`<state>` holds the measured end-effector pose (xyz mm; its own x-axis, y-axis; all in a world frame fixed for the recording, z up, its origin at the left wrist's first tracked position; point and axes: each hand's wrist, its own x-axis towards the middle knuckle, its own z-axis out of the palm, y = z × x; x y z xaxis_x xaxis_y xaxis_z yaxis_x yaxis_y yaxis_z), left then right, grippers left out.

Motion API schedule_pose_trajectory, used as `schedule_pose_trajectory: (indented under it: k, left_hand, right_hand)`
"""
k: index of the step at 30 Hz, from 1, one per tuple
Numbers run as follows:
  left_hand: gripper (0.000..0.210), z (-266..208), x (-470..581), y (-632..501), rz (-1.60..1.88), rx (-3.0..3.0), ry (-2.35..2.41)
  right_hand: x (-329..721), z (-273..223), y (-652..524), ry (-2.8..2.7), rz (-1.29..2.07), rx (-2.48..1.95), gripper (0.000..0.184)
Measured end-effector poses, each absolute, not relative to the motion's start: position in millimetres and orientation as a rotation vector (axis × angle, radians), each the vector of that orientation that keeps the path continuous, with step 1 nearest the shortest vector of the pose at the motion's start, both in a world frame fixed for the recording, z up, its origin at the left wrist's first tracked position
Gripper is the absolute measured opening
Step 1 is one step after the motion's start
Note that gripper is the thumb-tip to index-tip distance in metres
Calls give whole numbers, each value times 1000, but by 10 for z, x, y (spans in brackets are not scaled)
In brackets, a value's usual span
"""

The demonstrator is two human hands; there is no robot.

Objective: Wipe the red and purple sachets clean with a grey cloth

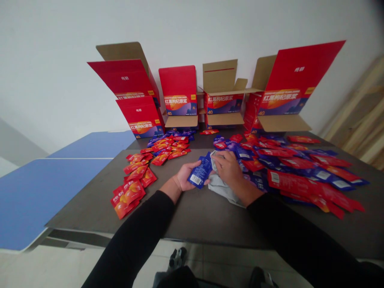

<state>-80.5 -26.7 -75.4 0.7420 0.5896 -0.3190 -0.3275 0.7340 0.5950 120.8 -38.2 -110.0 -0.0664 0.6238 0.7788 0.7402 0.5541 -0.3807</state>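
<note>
In the head view my left hand [186, 176] is closed on a blue pouch [200, 173], its barcode side turned up, held above the middle of the dark table. Beside it, my right hand [228, 166] pinches a light grey cloth [223, 189] close to the pouch's upper end; whether the cloth touches the pouch I cannot tell. Part of the cloth hangs down to the tabletop. To the right of that hand spreads a large heap of red and blue pouches [291, 182]. Left of my left hand, red pouches [129, 196] lie overlapped in a curved row.
Along the wall stand open red cartons: a stacked pair [141, 118] at left, two in the middle [180, 102] [225, 104], and a wide-flapped one [277, 100] at right. A blue table [57, 192] adjoins the dark table [192, 224] on the left. Wooden boards [363, 120] lean at far right.
</note>
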Motion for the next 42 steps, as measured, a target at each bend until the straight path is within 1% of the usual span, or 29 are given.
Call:
schedule_pose_trajectory:
  k: [3, 6, 9, 13, 19, 22, 25, 29, 33, 36, 38, 42]
  left_hand:
    - [41, -733, -807, -242, 528, 518, 447]
    - [44, -721, -811, -202, 660, 477, 411]
    - [34, -720, -816, -166, 836, 432, 409]
    - [19, -706, -782, -151, 971, 368, 471]
    - [15, -661, -724, -131, 1094, 299, 596]
    - [18, -674, -725, -102, 1134, 323, 593]
    - [25, -731, -715, -67, 1105, 372, 554]
    - [44, -811, -692, -35, 1009, 370, 584]
    - [53, -813, -708, -69, 904, 419, 498]
    - [56, -791, -730, -118, 821, 462, 450]
    - [56, -786, -733, -142, 791, 473, 451]
    - [52, -798, -704, -172, 715, 449, 449]
  right_hand:
    - [1247, -1090, -352, -1659, -158, -1174, 30]
    - [1252, -1076, -348, -1642, -184, -1166, 29]
    - [1228, -1063, -365, -1667, -197, -1138, 29]
    - [1210, -1050, -391, -1659, -203, -1115, 28]
    - [1211, -1043, -398, -1656, -228, -1074, 27]
    - [1189, -1038, -415, -1707, -217, -1012, 25]
    - [1164, -1034, -443, -1792, -194, -921, 25]
    - [1130, -1053, -473, -1913, -188, -809, 25]
    - [1065, -1080, -499, -2067, -179, -722, 24]
    - [1014, -1067, -536, -2221, -137, -682, 24]
    - [993, -1055, -554, -2310, -125, -658, 27]
    - [996, -1066, -527, -2387, -197, -627, 33]
